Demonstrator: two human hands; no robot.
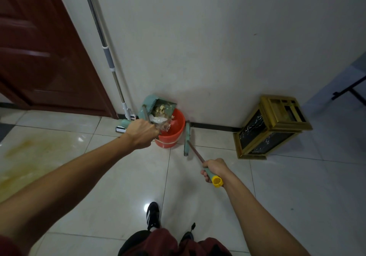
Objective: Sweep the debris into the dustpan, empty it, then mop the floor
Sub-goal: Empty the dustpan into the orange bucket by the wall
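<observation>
The left hand (141,132) gripped the handle of the teal dustpan (156,108), which was tipped over the orange bucket (174,131) by the wall, its debris (161,110) at the mouth facing right and down. The right hand (214,169) clasped the broom (195,152), whose long axis ran up-left to its head (187,138) on the floor beside the bucket. A mop (105,52) leaned against the wall.

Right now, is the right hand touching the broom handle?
Touching. The head view shows the right hand with fingers curled round the broom handle just above its yellow end cap.
</observation>
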